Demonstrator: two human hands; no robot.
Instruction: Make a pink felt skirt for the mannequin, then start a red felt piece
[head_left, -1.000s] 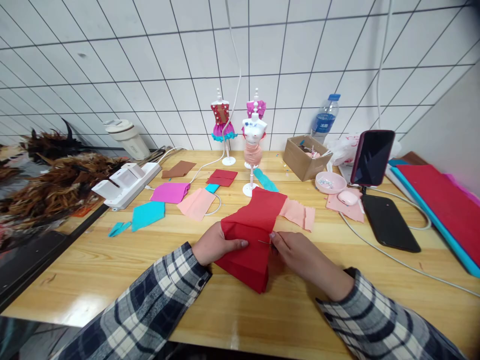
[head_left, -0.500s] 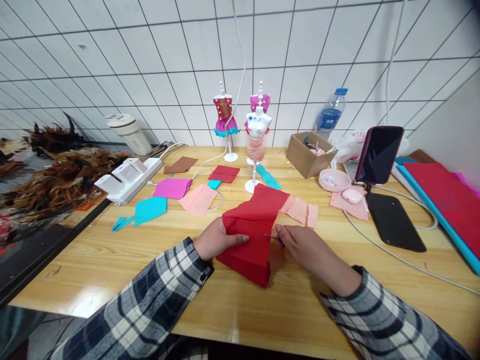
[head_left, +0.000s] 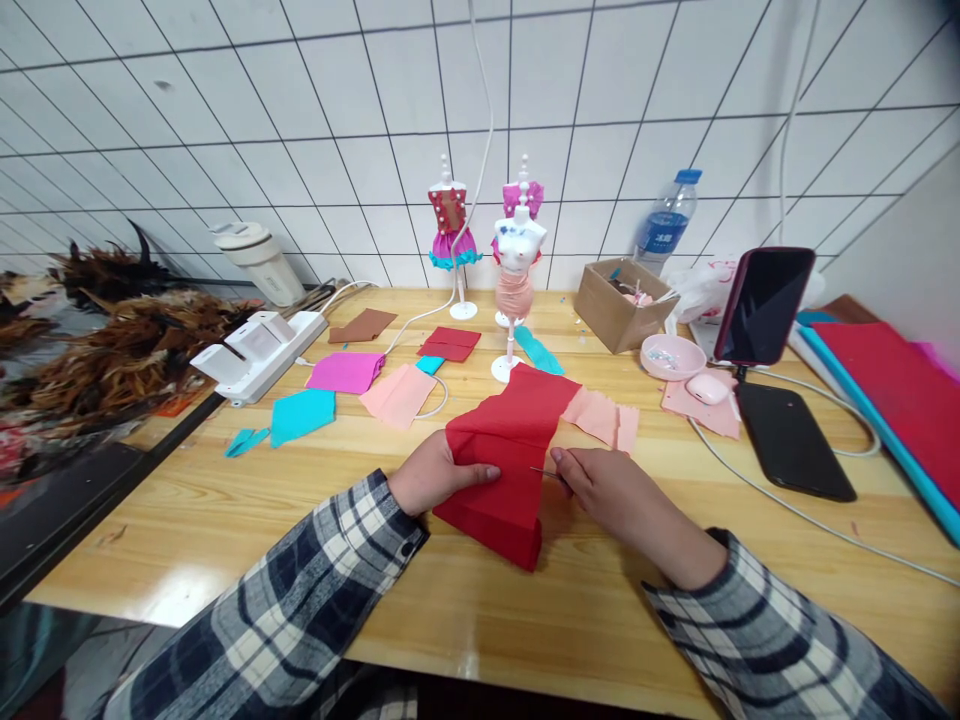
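My left hand [head_left: 442, 475] is closed on a folded sheet of red crepe paper [head_left: 510, 430], its thumb lying on top. The paper is held above the table, with its lower fold hanging toward me. At the paper's right edge, my right hand [head_left: 600, 480] grips a pair of scissors [head_left: 546, 472]; only a thin metal blade shows, lying over the red sheet, and the handles are hidden in the fingers. Just behind the paper stands a small white dress form [head_left: 519, 245] with a peach wrap round its lower part. Peach paper strips [head_left: 600, 418] lie beyond my right hand.
Left of the paper lie turquoise [head_left: 302, 417], magenta [head_left: 345, 372] and brown [head_left: 361, 326] pieces, near a power strip [head_left: 262, 355]. At right are a cardboard box [head_left: 622, 305], a pink dish [head_left: 673, 357], a propped phone [head_left: 765, 305] and a flat black phone [head_left: 795, 440]. A cable [head_left: 787, 520] crosses the table.
Both hands, the red paper and the blade keep nearly the same positions. The whole view has shifted very slightly.
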